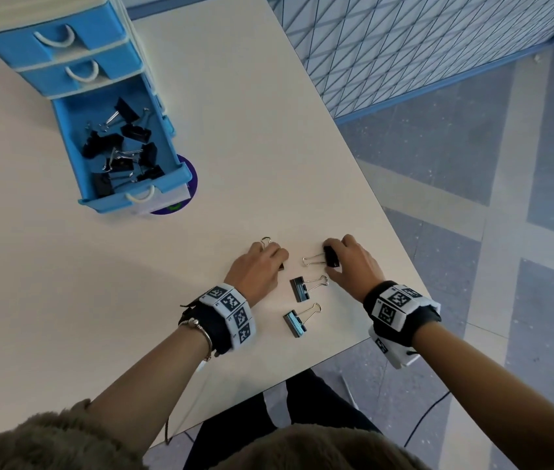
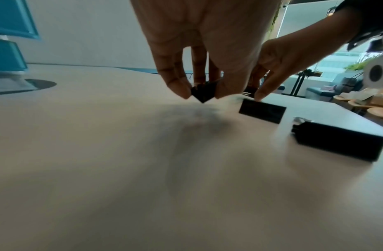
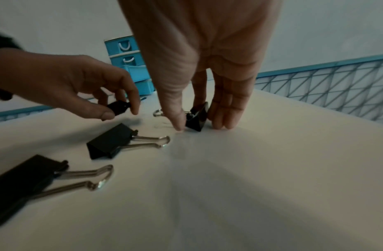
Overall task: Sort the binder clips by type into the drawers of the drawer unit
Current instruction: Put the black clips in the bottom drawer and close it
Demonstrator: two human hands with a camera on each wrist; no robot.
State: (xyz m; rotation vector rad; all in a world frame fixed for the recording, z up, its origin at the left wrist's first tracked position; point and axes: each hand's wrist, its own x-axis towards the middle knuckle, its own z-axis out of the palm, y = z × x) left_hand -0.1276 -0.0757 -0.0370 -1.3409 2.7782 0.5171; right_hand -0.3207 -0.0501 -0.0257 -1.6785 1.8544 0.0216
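— Two clips in hand? Left hand [image 1: 258,266] first
— Pinches a small black clip [image 2: 203,93] off the table [image 1: 133,300]; right hand [image 1: 353,262] grips another clip [image 3: 196,117] resting there, drawer unit [image 1: 75,62] far left

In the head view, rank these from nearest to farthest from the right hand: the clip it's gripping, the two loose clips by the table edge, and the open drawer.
From the right hand:
1. Gripped clip, between its fingers.
2. Upper loose clip, just left of the hand.
3. Lower loose clip, nearer the table edge.
4. Open drawer, far up-left.
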